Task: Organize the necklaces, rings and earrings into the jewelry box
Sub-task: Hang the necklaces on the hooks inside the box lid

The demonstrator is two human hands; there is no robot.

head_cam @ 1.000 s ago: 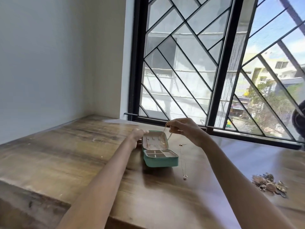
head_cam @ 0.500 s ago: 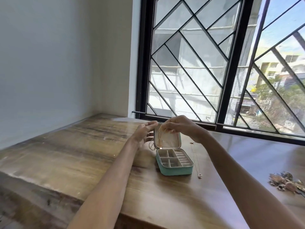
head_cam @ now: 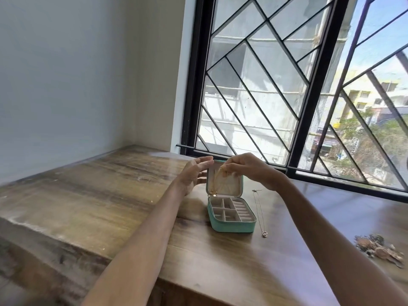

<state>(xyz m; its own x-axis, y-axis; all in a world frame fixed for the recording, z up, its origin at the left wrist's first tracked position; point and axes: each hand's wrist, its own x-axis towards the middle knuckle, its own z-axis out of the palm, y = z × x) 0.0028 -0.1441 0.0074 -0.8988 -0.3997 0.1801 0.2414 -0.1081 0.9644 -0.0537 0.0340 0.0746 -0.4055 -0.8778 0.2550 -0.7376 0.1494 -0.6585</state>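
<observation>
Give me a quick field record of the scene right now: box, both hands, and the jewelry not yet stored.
jewelry box: teal, open, lid upright, tray compartments look empty
gold necklace: hangs in front of the lid's inner face, pendant near the hinge
right hand: fingers pinch the gold necklace at the lid's top
left hand: fingers straight, at the lid's left edge, seems to steady it
silver necklace: stretched on the table right of the box
loose jewelry pile: far right on the table, blurred
</observation>
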